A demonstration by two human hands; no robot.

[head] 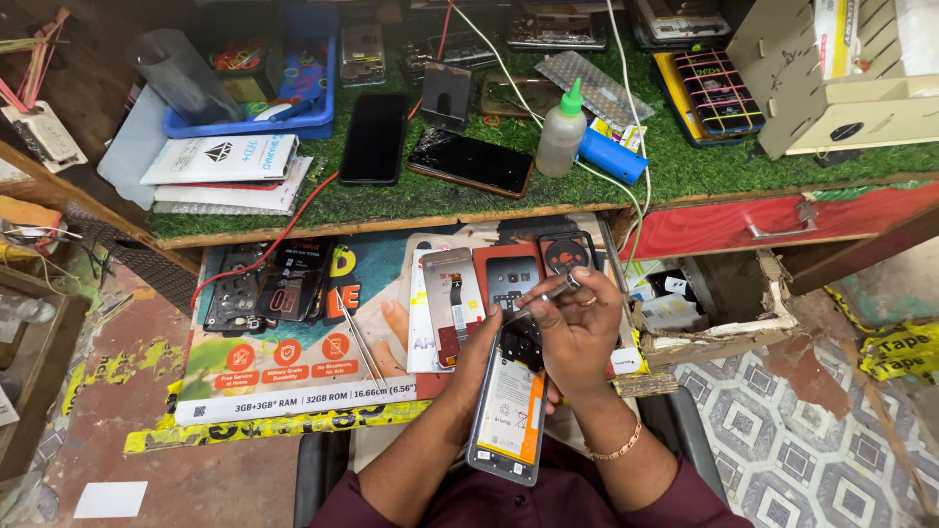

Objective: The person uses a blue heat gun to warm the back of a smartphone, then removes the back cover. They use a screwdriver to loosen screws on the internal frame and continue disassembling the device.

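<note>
An opened phone (509,406) with its back removed, showing a white and orange battery, is held upright over my lap. My left hand (481,344) grips it from the left side, mostly hidden behind the phone. My right hand (579,332) holds a thin metal tool (550,290) pinched between the fingers, its tip over the phone's top end near the dark camera area. A bracelet is on my right wrist.
On the pull-out board lie a phone back cover (507,279), a screen part (450,303), dark phone frames (264,284) and tweezers (362,342). The green mat holds several phones (374,137), a glue bottle (559,132), a blue tray (293,73). An open drawer (704,303) is right.
</note>
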